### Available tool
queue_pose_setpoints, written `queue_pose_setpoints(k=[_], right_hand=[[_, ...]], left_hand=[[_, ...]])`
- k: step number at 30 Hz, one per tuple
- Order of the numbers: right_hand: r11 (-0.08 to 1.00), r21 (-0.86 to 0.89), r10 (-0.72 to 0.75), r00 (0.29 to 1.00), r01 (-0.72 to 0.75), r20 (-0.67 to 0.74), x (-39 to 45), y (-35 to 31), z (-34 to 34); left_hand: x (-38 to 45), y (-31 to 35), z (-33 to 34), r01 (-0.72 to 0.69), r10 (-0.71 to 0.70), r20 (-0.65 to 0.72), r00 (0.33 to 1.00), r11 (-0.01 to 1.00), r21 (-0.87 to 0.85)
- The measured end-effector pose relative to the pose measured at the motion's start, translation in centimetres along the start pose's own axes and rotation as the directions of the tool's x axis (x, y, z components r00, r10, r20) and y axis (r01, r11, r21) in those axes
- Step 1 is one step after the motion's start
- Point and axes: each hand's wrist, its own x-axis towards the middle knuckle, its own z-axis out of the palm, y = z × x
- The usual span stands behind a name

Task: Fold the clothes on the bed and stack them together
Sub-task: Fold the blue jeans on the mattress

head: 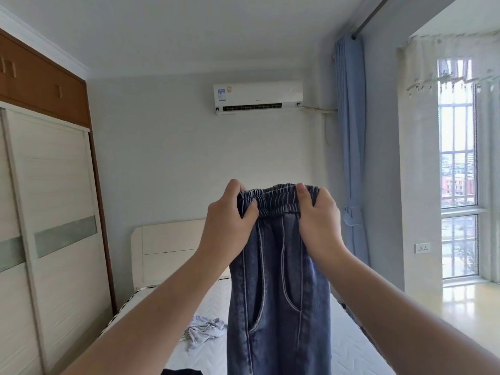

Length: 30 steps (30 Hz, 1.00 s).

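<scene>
**Two hands hold up a pair of jeans; no folded stack in sight**

Two bare arms reach up from the bottom corners of the frame and meet at its centre. The left hand [230,212] grasps the left end of an elastic waistband, fingers curled over the top edge and thumb pressed on the front. The right hand [318,212] grasps the right end in the same way. Between them hangs a pair of blue denim jeans [278,307], held upright in the air with the waistband at the top, bunched narrow between the two hands. The legs drop straight down through the lower centre of the frame and run out past its bottom edge, in front of the bed.

The bed's white mattress [351,347] lies behind and below the jeans. On it, at the lower centre-left, sits a crumpled light grey garment [204,330], unfolded, well apart from both hands. A dark piece of cloth [181,372] shows at the very bottom edge; whether it is folded cannot be told.

Judging from this, the task looks to be at an early stage: the jeans are not yet folded, the grey garment waits, and no stack is visible.
</scene>
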Motion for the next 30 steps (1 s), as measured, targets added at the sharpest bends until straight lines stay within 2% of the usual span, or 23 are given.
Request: queue_pose_setpoints(k=[5, 9, 12, 16, 18, 21, 23, 26, 30], right_hand=[[1.000, -0.002, -0.021, 0.998, 0.021, -0.055, 0.2, -0.2, 0.0], [1.000, -0.024, -0.008, 1.000, 0.008, -0.013, -0.9, -0.4, 1.2], [0.999, 0.014, -0.048, 0.993, 0.047, 0.111, -2.1, -0.7, 1.7], [0.993, -0.050, -0.080, 0.938, 0.103, 0.338, -3.4, -0.4, 1.5], [0.999, 0.042, -0.047, 0.902, 0.032, 0.429, -4.1, -0.2, 1.3], [0.952, 0.263, -0.009, 0.843, -0.157, 0.538, -4.3, 0.6, 1.1], [0.930, 0.306, -0.016, 0.812, -0.202, 0.583, -4.2, 1.3, 0.9], [0.912, 0.329, -0.016, 0.780, -0.245, 0.626, -3.8, 2.3, 0.6], [0.880, 0.333, 0.025, 0.733, -0.338, 0.680, -2.4, 3.5, -0.3]], left_hand=[[-0.5, -0.2, -0.3, 0.021, -0.021, -0.002, 1.000, 1.000, 0.021], [-1.0, 0.2, 0.7, 0.015, -0.015, -0.007, 1.000, 0.999, 0.039], [-1.2, -0.3, 1.0, 0.039, -0.037, -0.045, 0.998, 0.998, 0.048], [-1.3, -1.5, 0.9, 0.089, -0.088, -0.060, 0.994, 0.996, 0.016], [-1.4, -1.9, 1.2, 0.136, -0.136, -0.065, 0.989, 0.991, -0.005], [-1.4, -2.1, 1.7, 0.258, -0.266, -0.060, 0.962, 0.960, -0.112], [-1.4, -2.1, 1.9, 0.314, -0.323, -0.032, 0.946, 0.937, -0.154], [-1.5, -2.7, 2.1, 0.312, -0.315, -0.003, 0.949, 0.944, -0.108], [-1.2, -4.0, 1.7, 0.243, -0.243, 0.036, 0.969, 0.970, 0.004]])
